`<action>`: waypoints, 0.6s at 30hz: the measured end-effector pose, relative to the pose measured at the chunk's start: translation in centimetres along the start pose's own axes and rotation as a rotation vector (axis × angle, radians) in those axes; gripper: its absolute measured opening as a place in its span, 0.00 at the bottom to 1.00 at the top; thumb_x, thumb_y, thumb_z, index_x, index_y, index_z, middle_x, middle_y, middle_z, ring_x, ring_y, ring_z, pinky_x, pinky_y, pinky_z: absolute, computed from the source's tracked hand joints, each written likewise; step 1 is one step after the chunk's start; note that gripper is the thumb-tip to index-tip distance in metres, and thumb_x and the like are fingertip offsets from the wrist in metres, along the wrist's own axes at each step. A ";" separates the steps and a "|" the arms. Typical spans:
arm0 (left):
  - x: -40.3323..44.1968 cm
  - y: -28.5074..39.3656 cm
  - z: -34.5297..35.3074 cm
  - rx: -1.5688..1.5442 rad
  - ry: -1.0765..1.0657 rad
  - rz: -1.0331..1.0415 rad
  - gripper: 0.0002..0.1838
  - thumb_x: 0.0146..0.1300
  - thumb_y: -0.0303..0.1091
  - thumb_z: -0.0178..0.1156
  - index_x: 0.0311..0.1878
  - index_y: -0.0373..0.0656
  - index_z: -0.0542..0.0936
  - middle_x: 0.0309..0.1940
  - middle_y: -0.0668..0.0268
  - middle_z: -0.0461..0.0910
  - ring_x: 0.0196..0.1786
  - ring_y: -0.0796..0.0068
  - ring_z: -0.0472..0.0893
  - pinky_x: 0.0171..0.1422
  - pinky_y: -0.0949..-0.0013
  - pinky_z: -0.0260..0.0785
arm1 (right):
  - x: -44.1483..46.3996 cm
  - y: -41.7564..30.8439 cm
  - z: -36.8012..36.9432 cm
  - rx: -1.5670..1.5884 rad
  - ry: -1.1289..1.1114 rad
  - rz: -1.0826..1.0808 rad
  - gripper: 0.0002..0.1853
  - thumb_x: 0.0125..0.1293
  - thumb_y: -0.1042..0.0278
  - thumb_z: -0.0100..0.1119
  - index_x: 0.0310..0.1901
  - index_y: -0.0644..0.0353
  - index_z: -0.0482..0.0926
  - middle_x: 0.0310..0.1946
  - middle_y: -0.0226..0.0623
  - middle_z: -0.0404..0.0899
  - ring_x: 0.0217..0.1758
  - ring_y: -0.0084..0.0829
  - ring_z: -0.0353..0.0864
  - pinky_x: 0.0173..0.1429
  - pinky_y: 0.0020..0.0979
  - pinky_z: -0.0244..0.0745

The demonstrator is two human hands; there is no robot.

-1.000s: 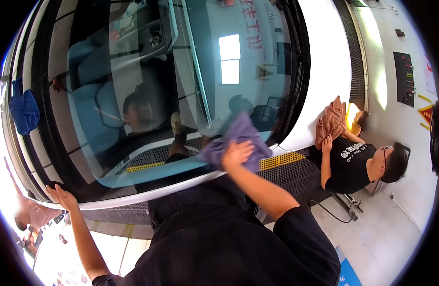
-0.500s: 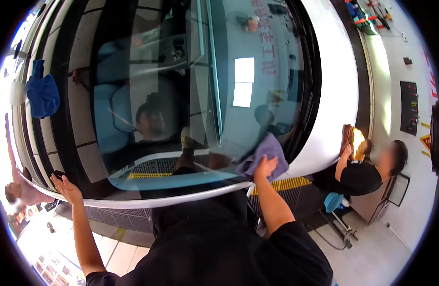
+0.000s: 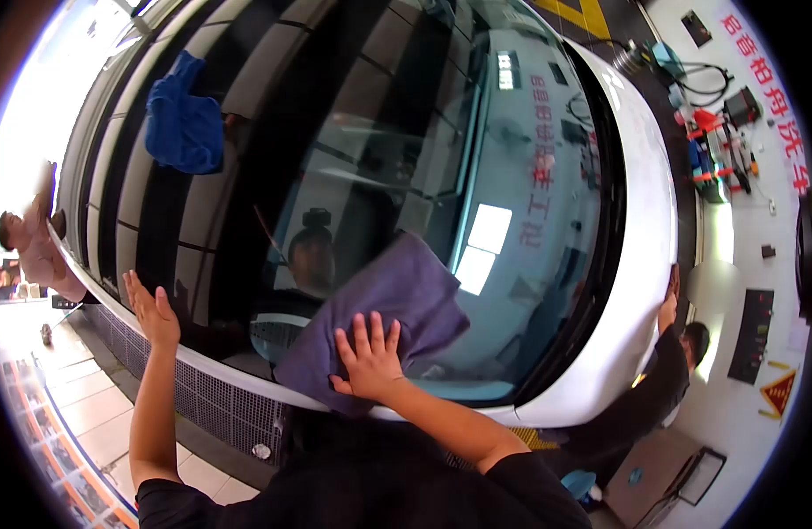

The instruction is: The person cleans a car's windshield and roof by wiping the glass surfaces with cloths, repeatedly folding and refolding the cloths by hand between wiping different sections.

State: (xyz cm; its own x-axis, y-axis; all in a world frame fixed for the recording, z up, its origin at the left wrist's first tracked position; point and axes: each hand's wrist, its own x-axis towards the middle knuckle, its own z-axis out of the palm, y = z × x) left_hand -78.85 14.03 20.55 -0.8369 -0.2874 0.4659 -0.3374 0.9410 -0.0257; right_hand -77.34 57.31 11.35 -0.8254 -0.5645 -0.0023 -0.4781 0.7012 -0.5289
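Observation:
My right hand lies flat with fingers spread on a purple cloth, pressing it against the glass. The cloth is spread out over the lower windshield of a white car, and one corner hangs over the near edge. Over the dark, shiny roof edge at left is my left hand, open and holding nothing; whether it touches the surface I cannot tell. A blue cloth rests crumpled farther back on the glossy roof.
At right, a person in black bends beside the white hood. Another person stands across the car at far left. A reflective triangle sign and a cart of tools are along the right side.
My right hand has swept left with the purple cloth, which is now spread wider, and its fingers have opened. My view has turned. The person at right has bent lower.

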 end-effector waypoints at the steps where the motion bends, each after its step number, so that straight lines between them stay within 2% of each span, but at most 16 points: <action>1: -0.1 -0.2 -0.1 -0.003 0.014 0.023 0.36 0.77 0.53 0.40 0.76 0.34 0.55 0.76 0.43 0.53 0.79 0.45 0.53 0.81 0.53 0.44 | 3.0 0.4 -2.4 -0.004 0.019 -0.118 0.50 0.48 0.34 0.64 0.72 0.48 0.64 0.76 0.57 0.52 0.79 0.63 0.44 0.72 0.76 0.36; 2: -0.2 0.2 -0.5 -0.005 -0.016 -0.021 0.37 0.77 0.55 0.39 0.77 0.34 0.54 0.76 0.43 0.53 0.79 0.45 0.53 0.81 0.53 0.44 | 6.1 0.9 -4.6 -0.008 0.031 -0.238 0.50 0.46 0.34 0.65 0.72 0.44 0.66 0.75 0.55 0.54 0.79 0.61 0.47 0.72 0.75 0.38; 3: -0.1 0.4 -0.8 -0.013 -0.011 -0.017 0.38 0.76 0.55 0.39 0.77 0.34 0.53 0.76 0.43 0.53 0.79 0.45 0.53 0.81 0.53 0.43 | 9.4 1.4 -6.4 -0.017 0.062 -0.253 0.49 0.44 0.35 0.67 0.71 0.40 0.67 0.75 0.47 0.57 0.78 0.56 0.53 0.72 0.73 0.43; 4: 0.0 0.5 -1.1 -0.021 -0.013 -0.013 0.38 0.76 0.56 0.39 0.77 0.34 0.53 0.76 0.43 0.53 0.79 0.44 0.53 0.81 0.53 0.43 | 13.1 2.0 -8.4 -0.051 0.086 -0.270 0.48 0.45 0.37 0.67 0.70 0.41 0.68 0.75 0.48 0.57 0.77 0.55 0.54 0.73 0.72 0.45; 6: 0.2 1.4 -1.7 -0.031 -0.029 -0.035 0.39 0.76 0.57 0.38 0.77 0.35 0.53 0.77 0.43 0.52 0.79 0.45 0.52 0.81 0.53 0.42 | 20.3 3.5 -10.7 -0.109 0.210 -0.190 0.48 0.46 0.39 0.67 0.72 0.45 0.66 0.75 0.51 0.57 0.79 0.55 0.50 0.76 0.67 0.42; 8: 0.2 1.8 -1.9 0.006 -0.058 -0.060 0.39 0.76 0.57 0.39 0.77 0.35 0.53 0.77 0.43 0.51 0.79 0.45 0.52 0.81 0.52 0.42 | 27.0 4.6 -12.5 -0.153 0.320 -0.089 0.45 0.56 0.42 0.63 0.74 0.48 0.62 0.77 0.51 0.53 0.80 0.55 0.49 0.77 0.64 0.39; 9: 0.3 1.9 -2.1 0.025 -0.075 -0.065 0.39 0.75 0.57 0.39 0.77 0.35 0.53 0.77 0.43 0.51 0.79 0.45 0.51 0.81 0.52 0.41 | 29.8 4.9 -13.0 -0.161 0.345 -0.046 0.43 0.60 0.41 0.59 0.75 0.48 0.61 0.77 0.50 0.52 0.80 0.53 0.48 0.78 0.63 0.38; 11: 0.4 2.0 -2.3 0.020 -0.103 -0.091 0.40 0.74 0.57 0.42 0.78 0.36 0.52 0.78 0.43 0.49 0.80 0.44 0.49 0.81 0.51 0.40 | 33.7 4.3 -12.5 -0.184 0.378 0.024 0.43 0.61 0.38 0.56 0.75 0.47 0.61 0.78 0.51 0.51 0.81 0.55 0.47 0.78 0.65 0.36; 14: 0.9 2.6 -2.8 0.059 -0.142 -0.126 0.42 0.73 0.58 0.43 0.78 0.36 0.50 0.78 0.43 0.49 0.80 0.43 0.48 0.81 0.50 0.40 | 32.7 0.7 -11.8 -0.211 0.387 0.041 0.42 0.62 0.38 0.54 0.75 0.48 0.62 0.77 0.52 0.52 0.81 0.57 0.46 0.77 0.65 0.36; 17: 0.8 2.6 -2.9 0.019 -0.152 -0.121 0.43 0.72 0.58 0.43 0.78 0.34 0.50 0.77 0.42 0.49 0.80 0.43 0.49 0.81 0.50 0.40 | 26.5 -6.2 -10.7 -0.158 0.216 -0.173 0.39 0.59 0.40 0.57 0.71 0.48 0.68 0.75 0.51 0.57 0.78 0.56 0.51 0.75 0.69 0.42; 18: 0.7 2.4 -3.0 -0.011 -0.143 -0.112 0.43 0.72 0.58 0.43 0.77 0.33 0.50 0.77 0.41 0.49 0.80 0.42 0.49 0.81 0.50 0.40 | 23.7 -8.3 -9.1 -0.094 0.126 -0.271 0.40 0.56 0.39 0.60 0.70 0.47 0.68 0.74 0.53 0.57 0.79 0.58 0.50 0.74 0.71 0.43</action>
State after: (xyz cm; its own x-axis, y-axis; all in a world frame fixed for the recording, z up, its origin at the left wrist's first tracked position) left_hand -78.98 16.61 23.46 -0.8474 -0.4119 0.3351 -0.4277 0.9034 0.0291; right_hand -95.71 42.07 23.42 -0.6922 -0.6820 0.2363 -0.7064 0.5731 -0.4154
